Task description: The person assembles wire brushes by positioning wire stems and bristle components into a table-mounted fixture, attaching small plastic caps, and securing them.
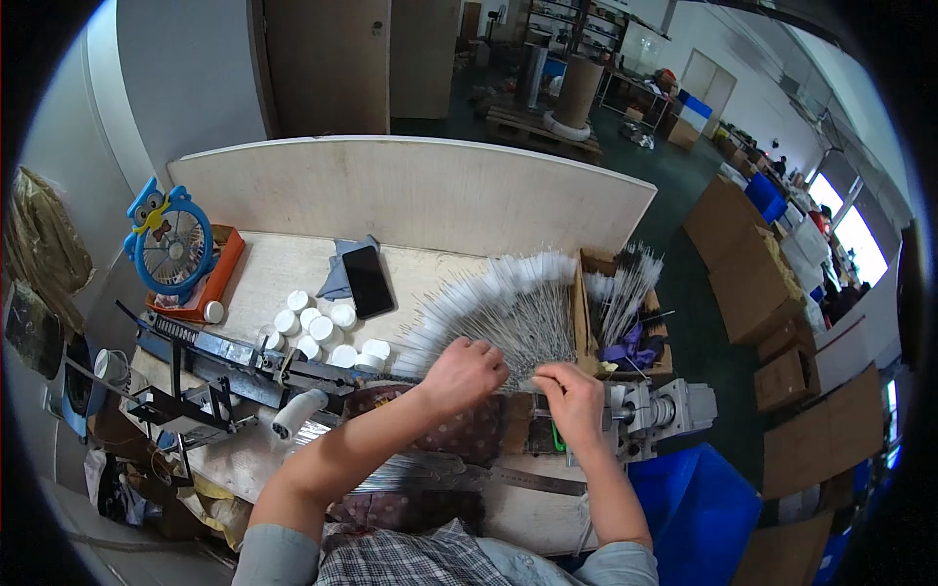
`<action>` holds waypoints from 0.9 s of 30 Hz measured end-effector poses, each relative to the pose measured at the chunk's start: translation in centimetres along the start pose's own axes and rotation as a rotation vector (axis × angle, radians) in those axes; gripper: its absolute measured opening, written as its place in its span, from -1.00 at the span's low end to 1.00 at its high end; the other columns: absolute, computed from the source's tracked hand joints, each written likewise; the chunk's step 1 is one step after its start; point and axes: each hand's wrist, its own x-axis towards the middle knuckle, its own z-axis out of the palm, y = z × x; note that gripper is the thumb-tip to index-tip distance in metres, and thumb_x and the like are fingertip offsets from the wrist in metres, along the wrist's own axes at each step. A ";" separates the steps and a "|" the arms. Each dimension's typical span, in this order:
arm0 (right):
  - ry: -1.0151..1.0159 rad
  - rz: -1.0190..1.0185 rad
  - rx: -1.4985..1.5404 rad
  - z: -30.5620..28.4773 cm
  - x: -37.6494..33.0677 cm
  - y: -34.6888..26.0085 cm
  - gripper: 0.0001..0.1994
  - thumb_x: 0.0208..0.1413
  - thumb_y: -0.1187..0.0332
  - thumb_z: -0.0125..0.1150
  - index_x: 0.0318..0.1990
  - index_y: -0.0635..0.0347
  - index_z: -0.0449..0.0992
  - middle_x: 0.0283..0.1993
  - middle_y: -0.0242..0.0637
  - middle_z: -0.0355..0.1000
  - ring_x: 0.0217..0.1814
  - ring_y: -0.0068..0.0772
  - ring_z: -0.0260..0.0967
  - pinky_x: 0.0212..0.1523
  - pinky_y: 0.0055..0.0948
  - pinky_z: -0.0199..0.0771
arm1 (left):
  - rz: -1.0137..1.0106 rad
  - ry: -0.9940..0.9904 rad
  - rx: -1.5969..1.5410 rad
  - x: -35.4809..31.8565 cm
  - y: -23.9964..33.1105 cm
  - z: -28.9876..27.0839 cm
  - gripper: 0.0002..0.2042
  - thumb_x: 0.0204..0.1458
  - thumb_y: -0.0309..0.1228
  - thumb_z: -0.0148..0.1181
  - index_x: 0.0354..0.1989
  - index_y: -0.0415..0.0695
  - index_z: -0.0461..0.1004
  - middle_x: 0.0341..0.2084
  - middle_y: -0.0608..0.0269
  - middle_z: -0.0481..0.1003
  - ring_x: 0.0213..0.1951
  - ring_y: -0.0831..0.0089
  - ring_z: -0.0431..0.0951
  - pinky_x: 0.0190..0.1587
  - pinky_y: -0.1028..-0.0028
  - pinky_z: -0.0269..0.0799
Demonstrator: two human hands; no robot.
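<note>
A large fanned pile of thin wire-stemmed brushes with white bristles lies on the table in front of me. My left hand is at the near edge of this pile, with its fingers curled closed. Whatever it may hold is hidden. Just to its right, my right hand is closed in a pinch, thumb and forefinger pointing toward the left hand. Anything between those fingertips is too thin to make out. Below the right hand sits a bench machine with a metal chuck and shaft.
Several white round-capped bottles stand left of the pile, near a black phone on a grey cloth. A blue fan stands by an orange tray. At right are a cardboard box of dark brushes and a blue bin.
</note>
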 end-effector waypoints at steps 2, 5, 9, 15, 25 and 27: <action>-0.069 0.015 -0.037 0.0 -0.1 -0.5 -0.91 -0.07 0.39 0.34 -0.40 0.16 0.59 -0.39 -0.22 0.54 -0.34 -0.14 0.49 -0.35 -0.28 0.45 | 0.031 0.000 0.044 0.5 -0.8 2.8 -0.83 -0.10 -0.35 0.10 -0.28 0.03 0.47 -0.37 0.35 0.37 -0.23 0.37 0.43 -0.24 0.35 0.33; -0.311 0.094 0.016 -0.4 0.6 -0.7 -0.90 -0.10 0.33 0.36 -0.42 0.10 0.63 -0.42 -0.26 0.53 -0.35 -0.20 0.48 -0.35 -0.31 0.44 | -0.018 -0.092 0.132 -0.1 -1.5 5.0 -0.78 -0.05 -0.32 0.08 -0.20 0.04 0.49 -0.29 0.34 0.39 -0.18 0.37 0.44 -0.20 0.33 0.34; -0.422 0.026 -0.012 -1.8 0.0 -1.5 -0.90 -0.15 0.30 0.40 -0.44 0.04 0.66 -0.48 -0.35 0.52 -0.41 -0.29 0.41 -0.36 -0.36 0.43 | -0.118 0.238 -0.207 -6.8 1.6 -0.6 -0.74 -0.07 -0.34 0.21 -0.16 0.00 0.57 -0.29 0.30 0.48 -0.26 0.35 0.50 -0.24 0.36 0.39; -0.481 -0.411 0.136 5.3 3.5 -7.4 -0.88 -0.19 0.35 0.41 -0.49 0.15 0.62 -0.49 -0.35 0.52 -0.38 -0.29 0.41 -0.32 -0.34 0.43 | -0.902 0.353 -0.869 -18.6 4.8 -3.5 -0.81 0.05 -0.48 0.22 -0.15 -0.21 0.56 -0.34 0.19 0.57 -0.33 0.41 0.55 -0.26 0.50 0.44; -0.432 -0.356 0.087 13.7 2.7 -11.6 -0.92 -0.16 0.39 0.36 -0.47 0.12 0.59 -0.42 -0.38 0.50 -0.26 -0.26 0.40 -0.24 -0.31 0.46 | -1.413 0.787 -1.667 -22.8 1.9 -6.7 -0.73 0.17 -0.31 0.11 -0.13 -0.28 0.49 -0.47 0.26 0.51 -0.46 0.57 0.45 -0.39 0.61 0.34; -0.430 -0.336 0.008 14.0 2.7 -12.3 -0.94 -0.17 0.42 0.34 -0.49 0.13 0.59 -0.43 -0.37 0.49 -0.25 -0.25 0.40 -0.25 -0.29 0.46 | -1.411 0.860 -1.785 -21.7 1.5 -7.5 -0.71 0.19 -0.27 0.08 -0.13 -0.28 0.49 -0.49 0.25 0.50 -0.46 0.56 0.45 -0.40 0.60 0.34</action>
